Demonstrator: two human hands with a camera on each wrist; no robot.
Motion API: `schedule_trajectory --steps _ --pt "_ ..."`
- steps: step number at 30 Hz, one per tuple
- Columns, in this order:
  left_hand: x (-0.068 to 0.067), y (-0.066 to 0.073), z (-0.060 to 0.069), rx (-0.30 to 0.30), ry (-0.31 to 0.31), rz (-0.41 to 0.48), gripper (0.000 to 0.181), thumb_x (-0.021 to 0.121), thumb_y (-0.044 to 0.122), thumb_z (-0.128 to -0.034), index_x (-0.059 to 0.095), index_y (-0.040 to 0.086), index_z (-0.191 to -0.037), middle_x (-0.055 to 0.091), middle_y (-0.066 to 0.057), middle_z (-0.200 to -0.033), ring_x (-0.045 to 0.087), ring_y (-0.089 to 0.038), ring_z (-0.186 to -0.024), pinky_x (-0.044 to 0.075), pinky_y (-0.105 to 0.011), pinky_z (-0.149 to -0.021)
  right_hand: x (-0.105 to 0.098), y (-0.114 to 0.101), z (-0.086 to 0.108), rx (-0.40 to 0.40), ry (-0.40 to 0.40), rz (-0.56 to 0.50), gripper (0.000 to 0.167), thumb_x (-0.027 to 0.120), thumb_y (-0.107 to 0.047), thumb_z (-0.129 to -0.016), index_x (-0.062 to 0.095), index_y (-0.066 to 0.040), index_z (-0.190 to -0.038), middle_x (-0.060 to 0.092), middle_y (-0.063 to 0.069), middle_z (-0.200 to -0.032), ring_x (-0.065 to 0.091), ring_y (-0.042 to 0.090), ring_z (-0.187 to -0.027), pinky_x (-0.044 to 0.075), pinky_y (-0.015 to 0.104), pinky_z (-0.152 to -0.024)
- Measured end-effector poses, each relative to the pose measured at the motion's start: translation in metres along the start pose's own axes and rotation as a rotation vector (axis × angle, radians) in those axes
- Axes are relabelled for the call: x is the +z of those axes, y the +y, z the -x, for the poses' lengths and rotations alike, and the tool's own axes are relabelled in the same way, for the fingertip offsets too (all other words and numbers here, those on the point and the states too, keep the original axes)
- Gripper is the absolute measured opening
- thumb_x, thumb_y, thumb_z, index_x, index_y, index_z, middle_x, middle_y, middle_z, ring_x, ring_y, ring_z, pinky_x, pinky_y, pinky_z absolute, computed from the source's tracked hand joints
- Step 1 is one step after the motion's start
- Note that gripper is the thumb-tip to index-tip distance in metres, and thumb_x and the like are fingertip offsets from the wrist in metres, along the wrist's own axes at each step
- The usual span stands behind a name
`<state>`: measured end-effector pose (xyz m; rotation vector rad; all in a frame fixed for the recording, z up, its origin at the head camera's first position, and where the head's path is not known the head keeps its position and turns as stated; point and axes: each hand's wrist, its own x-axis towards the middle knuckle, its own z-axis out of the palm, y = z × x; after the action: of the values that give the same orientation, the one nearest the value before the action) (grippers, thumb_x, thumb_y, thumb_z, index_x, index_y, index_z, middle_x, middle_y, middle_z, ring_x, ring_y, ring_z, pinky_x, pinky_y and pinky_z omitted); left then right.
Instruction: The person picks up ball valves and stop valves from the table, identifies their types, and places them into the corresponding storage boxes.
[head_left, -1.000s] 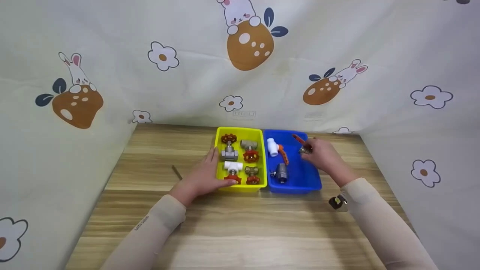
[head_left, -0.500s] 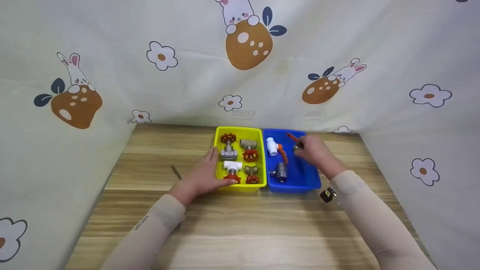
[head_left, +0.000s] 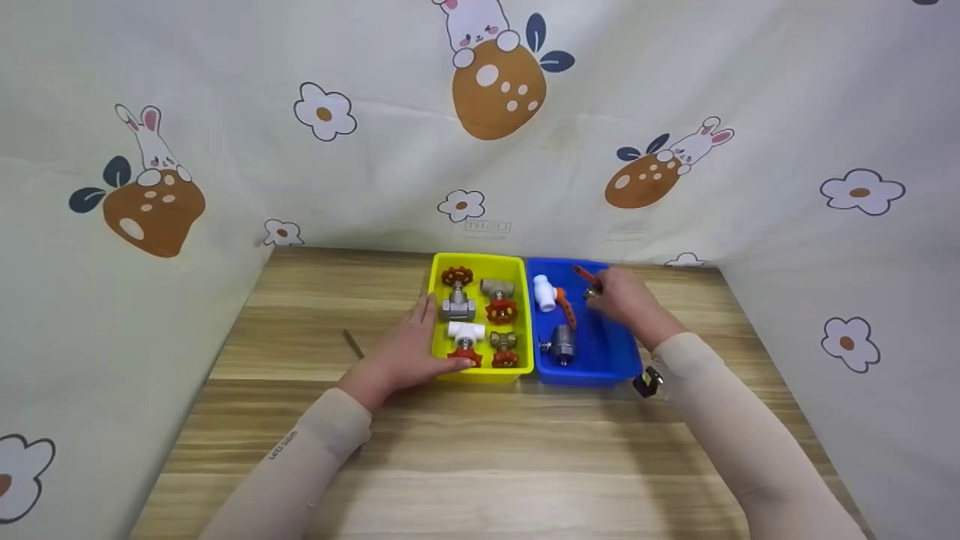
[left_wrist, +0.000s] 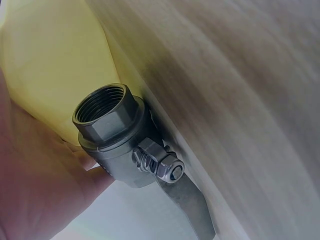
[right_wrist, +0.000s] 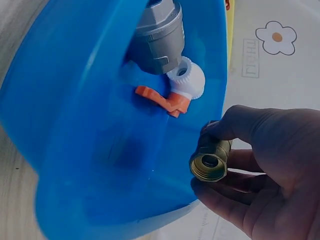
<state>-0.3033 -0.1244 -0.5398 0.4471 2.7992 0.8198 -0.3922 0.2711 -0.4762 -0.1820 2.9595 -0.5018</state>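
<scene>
My right hand [head_left: 626, 296] pinches a small brass ball valve [right_wrist: 210, 160] with a red lever [head_left: 583, 273], over the back of the blue bin [head_left: 611, 352]. In this bin lie a white plastic valve with an orange handle [head_left: 547, 294] and a grey metal valve [head_left: 563, 346]. My left hand [head_left: 401, 352] rests against the yellow bin [head_left: 529, 300], fingers straight along its left wall and thumb over the front rim. Beside that hand is a steel ball valve [left_wrist: 122, 135], mostly hidden under it in the head view; only its lever [head_left: 352, 343] sticks out.
Several red-wheeled valves lie in the yellow bin, among them a white one [head_left: 466, 334] and a small brass one [head_left: 504, 346]. The two bins stand side by side on the wooden table [head_left: 480, 450], near the patterned cloth [head_left: 375, 172] behind.
My right hand has moved left and slightly back with the brass valve, further in over the blue bin. My left hand has stayed in place.
</scene>
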Motion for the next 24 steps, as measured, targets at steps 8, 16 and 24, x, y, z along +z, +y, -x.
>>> schedule_trajectory --steps 8,16,24 --pt "0.000 0.000 0.000 -0.005 0.003 -0.001 0.143 0.071 0.089 -0.0832 0.003 0.007 -0.178 -0.001 -0.019 -0.185 0.018 -0.044 -0.167 0.030 -0.060 -0.131 0.003 -0.003 -0.005 0.004 -0.015 0.018 0.018 0.076 -0.014 -0.100 0.077 0.003 -0.106 0.074 0.018 -0.095 0.068 0.033 -0.081 0.063 0.048 -0.077" --pt "0.000 0.001 0.000 0.000 0.008 -0.003 0.145 0.071 0.090 -0.0826 0.002 0.006 -0.178 -0.001 -0.019 -0.185 0.018 -0.044 -0.167 0.029 -0.060 -0.131 0.007 -0.006 -0.010 -0.044 -0.026 0.095 0.013 0.076 -0.011 -0.097 0.079 0.002 -0.095 0.072 0.013 -0.083 0.064 0.028 -0.073 0.056 0.042 -0.069" --pt "0.000 0.001 0.000 -0.003 0.018 -0.001 0.145 0.072 0.089 -0.0825 0.001 0.006 -0.178 -0.001 -0.020 -0.185 0.020 -0.046 -0.166 0.031 -0.062 -0.129 0.011 -0.009 -0.016 -0.022 -0.081 0.119 0.015 0.077 -0.012 -0.101 0.081 0.003 -0.100 0.073 0.012 -0.084 0.064 0.026 -0.072 0.055 0.038 -0.068"
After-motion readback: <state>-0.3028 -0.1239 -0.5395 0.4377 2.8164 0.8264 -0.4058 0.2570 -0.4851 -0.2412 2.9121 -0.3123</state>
